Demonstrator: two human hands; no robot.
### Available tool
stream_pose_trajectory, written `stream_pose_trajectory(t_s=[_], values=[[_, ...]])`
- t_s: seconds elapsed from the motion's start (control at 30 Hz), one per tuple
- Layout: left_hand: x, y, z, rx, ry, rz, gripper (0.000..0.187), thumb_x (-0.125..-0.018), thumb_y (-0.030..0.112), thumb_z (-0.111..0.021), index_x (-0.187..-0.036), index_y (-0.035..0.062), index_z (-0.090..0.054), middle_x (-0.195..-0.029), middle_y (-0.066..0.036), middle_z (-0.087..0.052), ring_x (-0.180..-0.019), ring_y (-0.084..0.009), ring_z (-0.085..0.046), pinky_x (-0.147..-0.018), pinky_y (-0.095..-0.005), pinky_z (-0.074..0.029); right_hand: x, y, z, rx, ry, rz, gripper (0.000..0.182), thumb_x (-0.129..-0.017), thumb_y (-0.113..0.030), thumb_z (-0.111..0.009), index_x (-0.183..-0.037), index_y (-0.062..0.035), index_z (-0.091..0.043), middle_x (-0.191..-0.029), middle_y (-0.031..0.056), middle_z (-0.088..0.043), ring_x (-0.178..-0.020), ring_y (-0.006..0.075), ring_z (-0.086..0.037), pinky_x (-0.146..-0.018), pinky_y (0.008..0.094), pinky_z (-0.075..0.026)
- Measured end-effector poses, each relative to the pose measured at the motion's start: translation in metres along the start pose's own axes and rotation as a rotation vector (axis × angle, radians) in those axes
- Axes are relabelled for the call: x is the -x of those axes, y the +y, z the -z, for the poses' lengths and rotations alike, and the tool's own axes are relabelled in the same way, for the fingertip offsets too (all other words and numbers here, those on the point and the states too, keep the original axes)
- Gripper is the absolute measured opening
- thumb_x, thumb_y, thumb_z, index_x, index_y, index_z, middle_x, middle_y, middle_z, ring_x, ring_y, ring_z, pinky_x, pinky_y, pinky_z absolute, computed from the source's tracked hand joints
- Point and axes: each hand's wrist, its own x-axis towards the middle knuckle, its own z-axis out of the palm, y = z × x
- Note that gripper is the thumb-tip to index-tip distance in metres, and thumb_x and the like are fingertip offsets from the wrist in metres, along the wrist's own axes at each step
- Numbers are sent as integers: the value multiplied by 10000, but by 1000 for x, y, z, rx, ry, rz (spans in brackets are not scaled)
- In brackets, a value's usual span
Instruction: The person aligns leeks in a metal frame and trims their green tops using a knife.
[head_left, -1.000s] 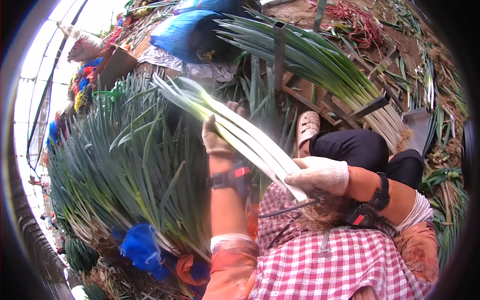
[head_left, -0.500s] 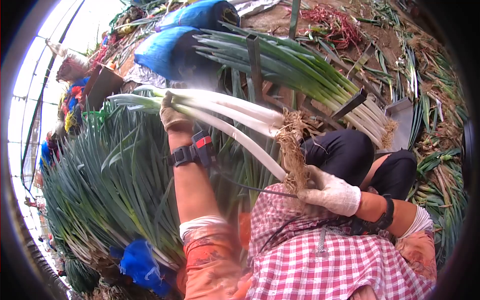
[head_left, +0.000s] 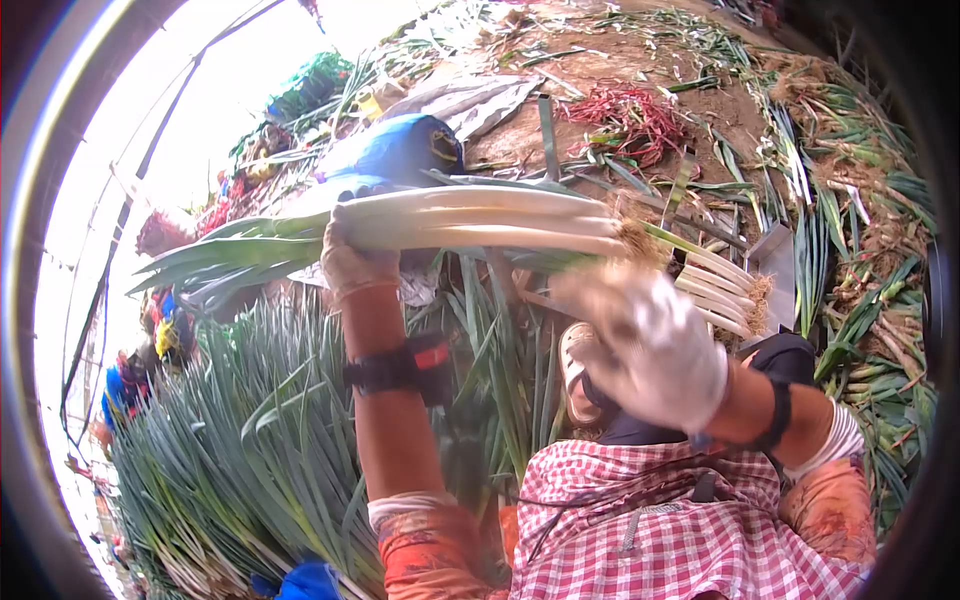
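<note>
A gloved left hand closes around a bunch of green onions, gripping it where white stems meet green leaves. The bunch is held up in front of the person, its long axis running nearly level across the view, leaves pointing left and drooping slightly, root ends facing right. The gloved right hand, blurred, is just below the roots; whether its fingers grasp anything cannot be told. Beyond the roots, more onions slant down to the right, their roots beside a metal plate. A dense mass of onions stands below the left hand, leaves upward, near the person's red checked apron. Farther out, a blue bundle and red strings lie on brown ground.
</note>
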Motion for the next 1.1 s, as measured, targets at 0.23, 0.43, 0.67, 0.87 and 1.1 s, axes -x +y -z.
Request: stream_pose_trajectory(t_s=[0.23, 0.43, 0.67, 0.87, 1.1], values=[[40, -41, -54, -53, -195, 116, 317, -831, 108, -563, -1105, -47, -528, -1062, -199, -580, -1041, -341, -549, -970, -499, -422, -31, 76, -15, 377, -168, -307, 796, -741, -324, -673, -1384, -106, -257, -1176, 210, -491, -1092, 340, -511, -950, 445, -398], [15, -52, -69, 79, -232, 125, 410, -797, 282, -576, -1080, -13, -556, -1046, -193, -603, -998, -342, -581, -910, -536, -440, -3, 110, 39, 209, -428, -453, 633, -717, -258, -631, -1246, -55, -349, -1021, 221, -599, -908, 343, -622, -747, 416, -504], [-44, -175, -81, -937, -721, -295, 310, -806, 301, -588, -1002, 61, -592, -939, -94, -645, -814, -250, -630, -775, -418, -517, 39, 211, 98, 213, -567, -725, 528, -692, -189, -649, -1140, -33, -419, -918, 200, -635, -872, 344, -629, -735, 425, -495], [-72, -267, -89, -274, -431, 437, 300, -837, 252, -536, -1028, 26, -586, -977, -133, -635, -872, -274, -631, -725, -415, -548, 81, 312, 69, 205, -595, -799, 592, -641, -189, -689, -1161, -50, -441, -904, 182, -637, -855, 335, -632, -713, 404, -495], [-91, -356, 1, -263, -376, 690, 242, -830, 118, -528, -1009, -38, -579, -922, -170, -645, -814, -287, -656, -719, -401, -582, 138, 386, 16, 167, -778, -882, 588, -657, -226, -687, -1174, -80, -450, -869, 175, -638, -842, 354, -625, -705, 414, -495]])
